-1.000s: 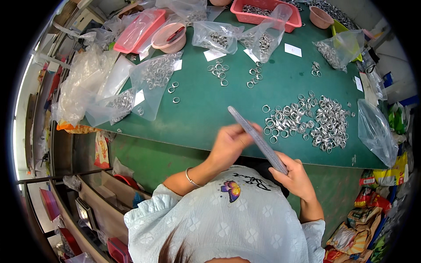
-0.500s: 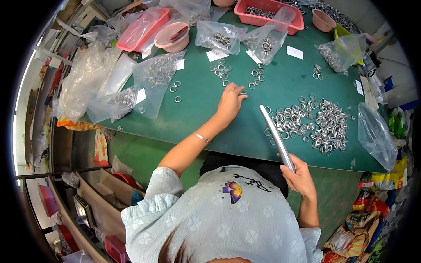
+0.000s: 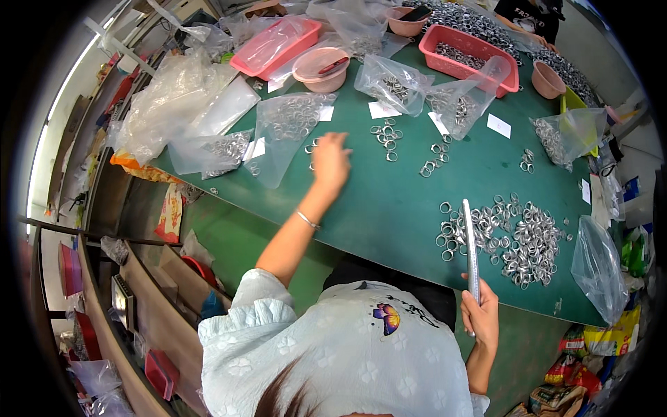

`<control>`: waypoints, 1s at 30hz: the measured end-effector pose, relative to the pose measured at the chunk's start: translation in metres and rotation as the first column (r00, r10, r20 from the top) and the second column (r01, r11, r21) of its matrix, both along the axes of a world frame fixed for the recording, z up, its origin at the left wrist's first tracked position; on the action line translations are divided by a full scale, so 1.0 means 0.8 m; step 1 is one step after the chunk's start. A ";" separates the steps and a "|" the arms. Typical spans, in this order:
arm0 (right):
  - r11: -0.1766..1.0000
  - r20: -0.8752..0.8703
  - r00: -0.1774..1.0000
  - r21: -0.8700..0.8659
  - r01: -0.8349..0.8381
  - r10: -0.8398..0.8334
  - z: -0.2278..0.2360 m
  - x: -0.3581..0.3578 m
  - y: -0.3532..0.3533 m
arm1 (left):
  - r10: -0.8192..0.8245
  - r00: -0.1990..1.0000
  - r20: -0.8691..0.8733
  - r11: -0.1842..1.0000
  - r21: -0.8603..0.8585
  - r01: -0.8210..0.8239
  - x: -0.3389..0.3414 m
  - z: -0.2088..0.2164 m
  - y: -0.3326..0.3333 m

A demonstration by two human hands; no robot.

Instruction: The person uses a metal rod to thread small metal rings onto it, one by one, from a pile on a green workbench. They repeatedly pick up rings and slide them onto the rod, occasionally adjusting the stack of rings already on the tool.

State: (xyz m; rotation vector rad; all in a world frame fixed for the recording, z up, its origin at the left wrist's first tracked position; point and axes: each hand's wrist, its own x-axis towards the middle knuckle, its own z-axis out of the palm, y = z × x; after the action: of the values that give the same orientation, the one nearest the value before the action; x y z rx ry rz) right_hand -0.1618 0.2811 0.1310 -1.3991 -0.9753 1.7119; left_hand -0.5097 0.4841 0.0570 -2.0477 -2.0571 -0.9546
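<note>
My right hand (image 3: pixel 481 314) grips the thick end of a silver tapered ring sizing stick (image 3: pixel 470 240), its tip pointing away from me. No ring shows on the stick. Just beyond it spreads a big heap of silver rings (image 3: pixel 531 243). My left hand (image 3: pixel 331 165) reaches over the table beside a few loose rings (image 3: pixel 310 149), partly covering them. Its fingers are smeared by motion, and whether they hold anything is hidden. Small ring groups lie to its right: one cluster (image 3: pixel 387 137), a second cluster (image 3: pixel 435 158) and a farther one (image 3: pixel 527 161).
The green table (image 3: pixel 361 215) carries clear bags of rings (image 3: pixel 288 118), white paper slips (image 3: pixel 499 126), a pink tray of rings (image 3: pixel 509 80), another pink tray (image 3: pixel 260 66) and a pink bowl (image 3: pixel 320 82). An empty-looking bag (image 3: pixel 599 267) lies right. Another person (image 3: pixel 531 21) is at the far side.
My left hand has moved left, from between the middle ring clusters to the leftmost loose rings. The right hand still holds the stick, now more upright in view. The whole view has shifted.
</note>
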 end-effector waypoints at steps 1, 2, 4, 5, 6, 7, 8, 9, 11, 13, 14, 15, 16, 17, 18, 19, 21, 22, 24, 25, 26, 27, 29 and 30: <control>1.000 0.007 1.000 0.008 -0.009 0.009 -0.002 -0.001 0.002 | 0.071 0.997 -0.022 0.997 -0.016 -0.071 -0.030 -0.005 0.003; 1.000 0.015 1.000 0.015 -0.021 0.021 -0.003 -0.003 0.003 | 0.108 0.993 -0.051 0.994 -0.024 -0.109 -0.059 -0.013 0.006; 0.999 0.015 0.999 0.021 -0.044 0.044 -0.004 -0.007 0.007 | 0.051 0.996 -0.079 0.999 0.013 -0.050 -0.090 -0.026 0.006; 0.998 0.007 0.998 0.020 -0.055 0.055 -0.002 -0.009 0.009 | 0.006 0.996 -0.093 1.000 0.002 -0.006 -0.097 -0.029 0.008; 0.998 -0.001 0.998 0.019 -0.065 0.065 -0.001 -0.011 0.010 | -0.004 0.998 -0.068 0.999 -0.033 0.002 -0.102 -0.033 0.013; 0.998 -0.004 0.998 0.008 -0.067 0.067 0.001 -0.013 0.011 | -0.017 0.999 -0.036 0.998 -0.068 0.014 -0.100 -0.029 0.016; 0.998 -0.008 0.998 -0.004 -0.068 0.068 0.002 -0.014 0.012 | -0.028 1.000 -0.006 0.994 -0.104 0.027 -0.097 -0.025 0.018; 0.997 -0.013 0.998 -0.016 -0.070 0.069 0.003 -0.014 0.013 | -0.014 0.991 0.132 0.990 -0.139 0.032 -0.093 -0.021 0.017; 0.994 -0.002 0.994 -0.012 -0.105 0.105 0.005 -0.013 0.013 | 0.020 0.916 0.400 0.978 -0.199 0.066 -0.061 0.016 0.008; 0.988 -0.019 0.988 -0.023 -0.153 0.152 0.009 -0.014 0.011 | -0.073 0.505 0.860 0.918 -0.140 0.371 -0.024 0.044 -0.012; 0.982 -0.036 0.983 -0.035 -0.183 0.182 0.012 -0.016 0.012 | -0.064 0.207 0.976 0.871 -0.046 0.489 -0.004 0.053 -0.025; 0.976 -0.053 0.976 -0.046 -0.213 0.211 0.016 -0.018 0.014 | -0.115 0.040 0.993 0.800 0.069 0.596 0.015 0.059 -0.038; 0.969 -0.100 0.966 -0.041 -0.243 0.238 0.017 -0.020 0.014 | -0.089 -0.022 0.996 0.771 0.083 0.631 0.034 0.064 -0.049; 0.963 -0.067 0.962 -0.019 -0.267 0.266 0.018 -0.020 0.015 | -0.060 -0.082 0.995 0.740 0.099 0.665 0.048 0.068 -0.060; 0.955 -0.034 0.954 0.002 -0.297 0.297 0.020 -0.021 0.016 | -0.052 -0.063 0.997 0.705 0.082 0.704 0.056 0.075 -0.070; 0.944 -0.003 0.945 0.021 -0.328 0.328 0.019 -0.022 0.017 | -0.045 -0.041 0.998 0.668 0.061 0.742 0.062 0.081 -0.080; 0.932 0.032 0.936 0.079 -0.353 0.351 0.016 -0.021 0.018 | -0.043 -0.027 0.999 0.619 0.047 0.784 0.072 0.088 -0.091; 0.928 0.040 0.932 0.090 -0.362 0.360 0.016 -0.019 0.019 | -0.046 -0.034 0.998 0.610 0.055 0.791 0.075 0.090 -0.095; 0.922 0.056 0.929 0.115 -0.369 0.365 0.016 -0.014 0.015 | -0.039 -0.051 0.998 0.599 0.064 0.798 0.078 0.095 -0.100; 0.921 0.063 0.931 0.133 -0.366 0.360 0.015 -0.012 0.013 | -0.050 -0.074 0.996 0.586 0.089 0.806 0.078 0.095 -0.100; 0.920 0.070 0.932 0.151 -0.363 0.356 0.015 -0.010 0.011 | -0.061 -0.097 0.993 0.573 0.114 0.812 0.078 0.095 -0.100; 0.923 0.069 0.934 0.144 -0.358 0.352 0.016 -0.009 0.010 | -0.071 -0.120 0.990 0.559 0.139 0.817 0.079 0.095 -0.100; 0.928 0.066 0.937 0.126 -0.350 0.344 0.018 -0.008 0.009 | -0.137 -0.054 0.989 0.484 0.115 0.868 0.085 0.098 -0.105; 0.923 0.090 0.932 0.128 -0.362 0.352 0.021 -0.009 0.010 | -0.172 -0.024 0.985 0.444 0.099 0.890 0.089 0.100 -0.108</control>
State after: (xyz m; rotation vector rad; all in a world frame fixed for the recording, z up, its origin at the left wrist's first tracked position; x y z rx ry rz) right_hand -0.1688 0.2890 0.1478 -1.2452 -1.4335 1.8184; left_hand -0.4385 0.3978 0.1372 -3.5480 -1.7019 -2.5660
